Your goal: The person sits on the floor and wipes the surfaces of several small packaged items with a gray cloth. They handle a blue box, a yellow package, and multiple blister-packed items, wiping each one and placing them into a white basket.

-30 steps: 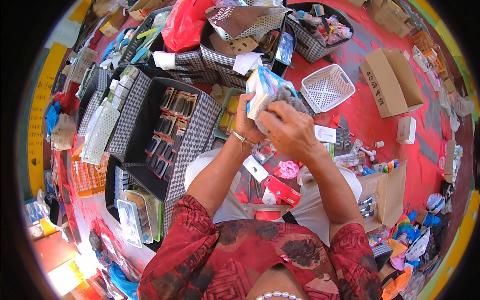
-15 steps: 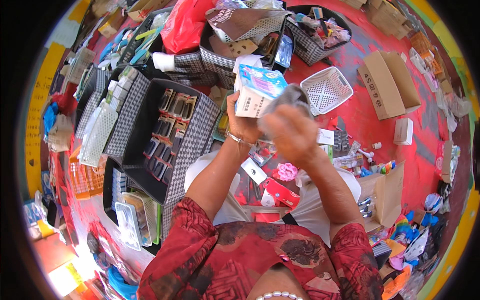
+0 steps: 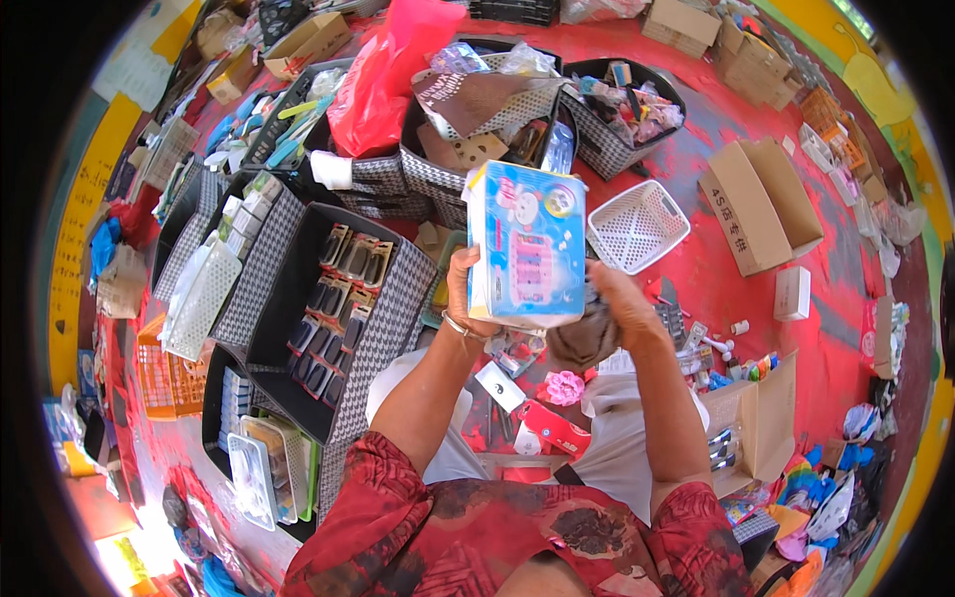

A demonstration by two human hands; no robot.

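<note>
My left hand is closed on the left side of a blue and white carton with a white bunny and a pink picture on its front. The carton stands upright before me, that printed face turned toward me. Beside its lower right edge, my right hand grips a crumpled grey-brown cloth. Part of the cloth is hidden behind the carton. Below, between my knees, lie a pink flower, a red box and a small white box.
On the left, a black bin holds several carded dark items. Beyond the carton stand a white perforated basket and filled houndstooth bins. An open cardboard box and a small white carton sit to the right.
The carton has turned so its printed front faces me, where before it was tilted with its top showing. My right hand, blurred over its right end, has lowered with the cloth.
</note>
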